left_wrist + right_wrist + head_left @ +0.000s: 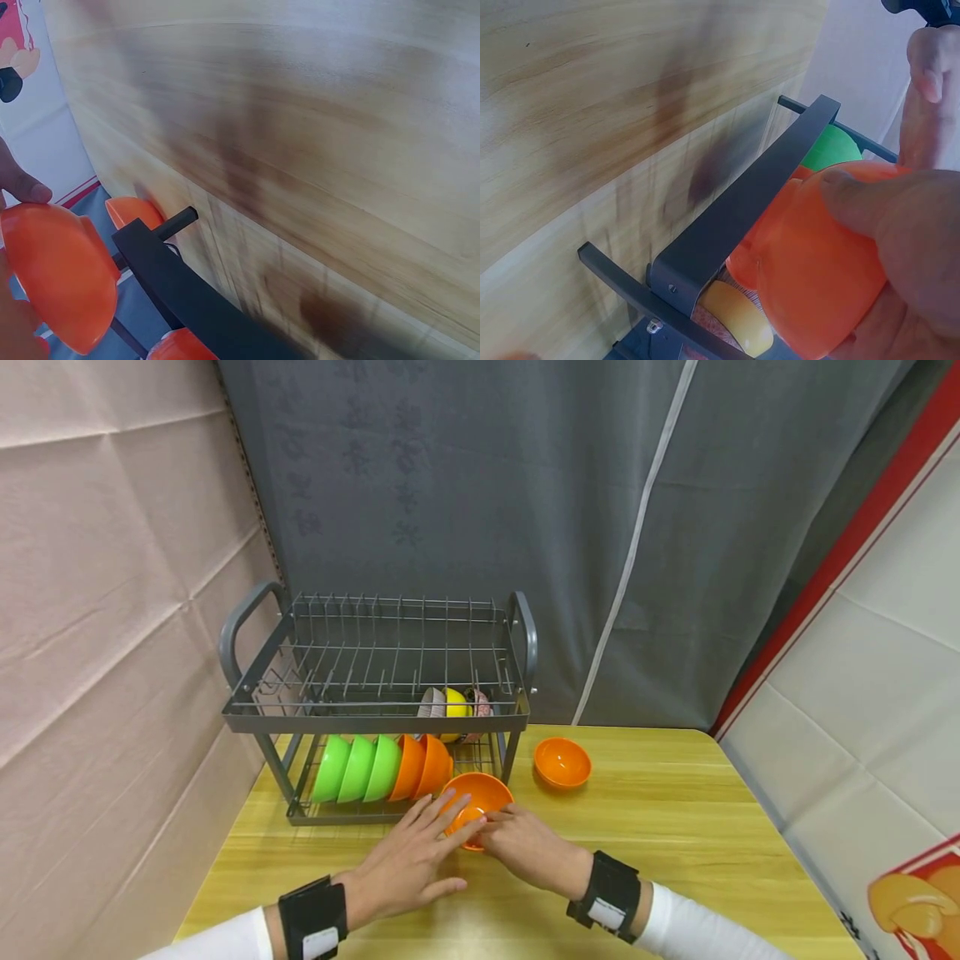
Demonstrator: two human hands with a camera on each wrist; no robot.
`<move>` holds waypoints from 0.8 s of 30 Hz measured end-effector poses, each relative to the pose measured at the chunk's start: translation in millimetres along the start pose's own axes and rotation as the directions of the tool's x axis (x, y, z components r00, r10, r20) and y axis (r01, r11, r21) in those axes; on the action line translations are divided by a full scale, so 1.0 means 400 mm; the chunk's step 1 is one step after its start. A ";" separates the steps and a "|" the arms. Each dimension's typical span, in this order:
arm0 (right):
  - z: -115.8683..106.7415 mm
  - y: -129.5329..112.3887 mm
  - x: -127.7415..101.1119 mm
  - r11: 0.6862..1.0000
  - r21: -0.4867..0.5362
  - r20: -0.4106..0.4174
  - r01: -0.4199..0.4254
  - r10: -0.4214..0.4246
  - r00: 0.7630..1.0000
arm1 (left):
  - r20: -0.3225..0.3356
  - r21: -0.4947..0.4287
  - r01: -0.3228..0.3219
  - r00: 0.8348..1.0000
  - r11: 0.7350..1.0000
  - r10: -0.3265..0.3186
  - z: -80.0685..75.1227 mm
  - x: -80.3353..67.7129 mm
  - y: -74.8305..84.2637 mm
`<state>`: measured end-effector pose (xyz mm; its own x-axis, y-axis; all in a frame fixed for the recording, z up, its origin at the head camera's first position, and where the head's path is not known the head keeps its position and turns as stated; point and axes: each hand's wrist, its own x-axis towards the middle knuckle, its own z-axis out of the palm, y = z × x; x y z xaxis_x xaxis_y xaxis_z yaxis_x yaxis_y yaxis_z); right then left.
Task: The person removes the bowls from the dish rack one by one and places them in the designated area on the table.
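Observation:
My right hand (pixel 528 852) grips an orange bowl (pixel 483 789) by its near right side, with the thumb on the outer wall in the right wrist view. The bowl is tilted, its inside showing to the head camera, at the front right of a dark two-tier dish rack (pixel 375 724). My left hand (pixel 408 864) has its fingers spread, and the fingertips overlap the bowl's left rim. On the lower tier, several bowls stand on edge in a row: green bowls (pixel 330 772) at the left, then orange bowls (pixel 435 768) nearest the held one.
Another orange bowl (pixel 562 762) sits upright on the wooden table (pixel 660 835), right of the rack. Behind the rack's front bar are a yellow bowl (pixel 455 702) and patterned dishes. Raised handles (pixel 528 635) flank the upper tier. A grey curtain (pixel 465 485) hangs behind.

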<state>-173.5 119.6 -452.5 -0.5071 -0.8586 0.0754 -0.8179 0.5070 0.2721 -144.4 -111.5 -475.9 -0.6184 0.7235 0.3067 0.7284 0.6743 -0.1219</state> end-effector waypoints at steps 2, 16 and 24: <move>0.001 -0.001 -0.002 1.000 -0.003 -0.009 0.005 -0.005 1.000 | 0.031 -0.010 0.007 1.000 1.000 -0.006 0.004 -0.005 -0.001; 0.008 -0.008 -0.020 1.000 -0.003 -0.027 0.019 -0.019 0.999 | 0.061 -0.013 -0.018 0.998 1.000 0.019 0.012 -0.014 -0.005; -0.002 -0.004 -0.047 0.997 0.071 -0.002 -0.024 0.024 1.000 | 0.043 -0.028 -0.023 0.999 0.999 0.024 0.014 -0.011 -0.005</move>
<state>-162.3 135.0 -453.7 -0.5261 -0.8463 0.0835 -0.8228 0.5313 0.2018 -144.7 -115.0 -482.1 -0.6131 0.7451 0.2625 0.7501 0.6533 -0.1027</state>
